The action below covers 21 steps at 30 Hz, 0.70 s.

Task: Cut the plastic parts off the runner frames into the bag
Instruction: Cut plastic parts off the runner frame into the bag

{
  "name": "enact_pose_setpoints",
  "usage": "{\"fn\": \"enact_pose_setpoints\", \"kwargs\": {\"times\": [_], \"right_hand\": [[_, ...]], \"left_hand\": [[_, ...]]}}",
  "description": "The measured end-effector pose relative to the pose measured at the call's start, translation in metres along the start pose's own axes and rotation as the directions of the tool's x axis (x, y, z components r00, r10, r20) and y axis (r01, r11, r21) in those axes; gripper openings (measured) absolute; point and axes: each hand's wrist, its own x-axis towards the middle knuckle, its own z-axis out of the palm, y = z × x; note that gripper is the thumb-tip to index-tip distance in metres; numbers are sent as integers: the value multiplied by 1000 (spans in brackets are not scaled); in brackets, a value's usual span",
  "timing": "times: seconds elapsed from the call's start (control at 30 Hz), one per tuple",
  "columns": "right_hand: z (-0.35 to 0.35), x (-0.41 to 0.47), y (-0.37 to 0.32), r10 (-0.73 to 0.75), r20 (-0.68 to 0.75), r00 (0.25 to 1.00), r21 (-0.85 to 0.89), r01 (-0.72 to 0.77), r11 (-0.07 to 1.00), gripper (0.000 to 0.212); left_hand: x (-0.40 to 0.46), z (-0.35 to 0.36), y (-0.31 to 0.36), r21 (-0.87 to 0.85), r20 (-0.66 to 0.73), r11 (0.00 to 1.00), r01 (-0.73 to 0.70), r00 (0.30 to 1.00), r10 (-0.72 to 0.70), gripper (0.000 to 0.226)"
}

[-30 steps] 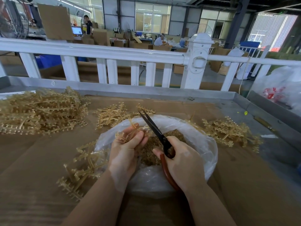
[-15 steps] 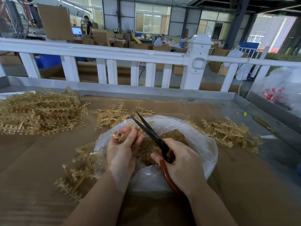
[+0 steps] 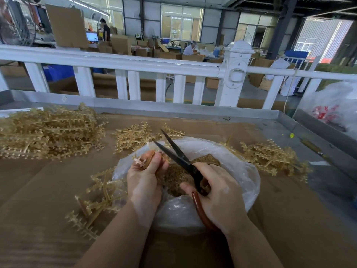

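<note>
Left hand (image 3: 144,177) pinching a small translucent amber plastic runner frame (image 3: 144,161) above the clear plastic bag (image 3: 241,171) of cut parts on the table (image 3: 38,180). Right hand (image 3: 218,194) gripping black-bladed, red-handled scissors (image 3: 179,157), blades parted beside the frame.

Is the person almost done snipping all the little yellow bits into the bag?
Not nearly. Done: the bag already holds a heap of cut parts. In hand: the left hand grips one runner frame over the bag, and the right hand holds open scissors at it. Left: a big pile of frames on the left, plus smaller piles behind, on the right and beside the bag.
</note>
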Motion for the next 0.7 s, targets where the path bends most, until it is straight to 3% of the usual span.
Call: {"fn": "enact_pose_setpoints", "kwargs": {"times": [0.13,0.3,0.7], "right_hand": [[2,0,1,54,104,993,-96,-44,994,41],[5,-1,4,117,139,983,-172,-92,981,42],[6,-2,6,120,169,978,-180,-89,980,44]], "left_hand": [[0,1,1,15,-8,1000,-15,1000,15,12],[0,-3,2,-1,89,1000,-6,996,6,11],[-3,-3,5,-24,137,999,45,990,-41,13]]}}
